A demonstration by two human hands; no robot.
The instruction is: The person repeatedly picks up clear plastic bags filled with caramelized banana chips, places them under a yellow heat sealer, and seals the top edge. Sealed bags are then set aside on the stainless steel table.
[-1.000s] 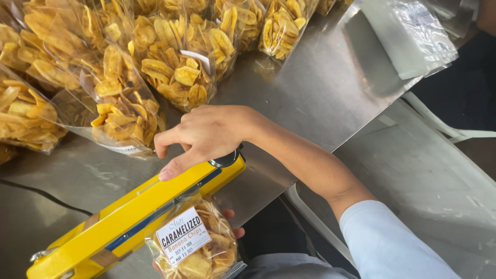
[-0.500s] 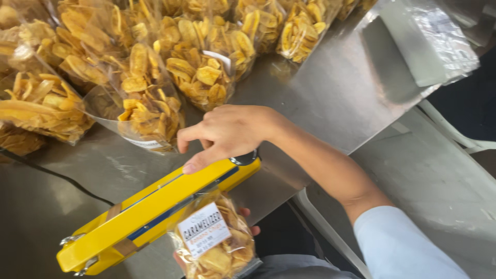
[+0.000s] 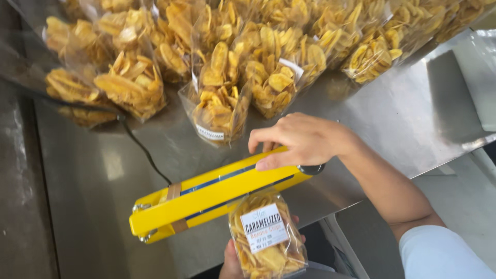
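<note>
Bag of chips (image 3: 266,235): 1 clear pouch with white label, mouth tucked under the closed yellow heat sealer (image 3: 217,194), cupped from below by the left hand (image 3: 232,263) (fingers mostly hidden). Right hand (image 3: 299,142) presses flat on the sealer's arm, directly above the bag; sealer's long axis runs across the bag's mouth, on the steel table (image 3: 403,119).

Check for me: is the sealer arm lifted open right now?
No, the right hand presses the yellow sealer arm down on the bag of chips.
</note>
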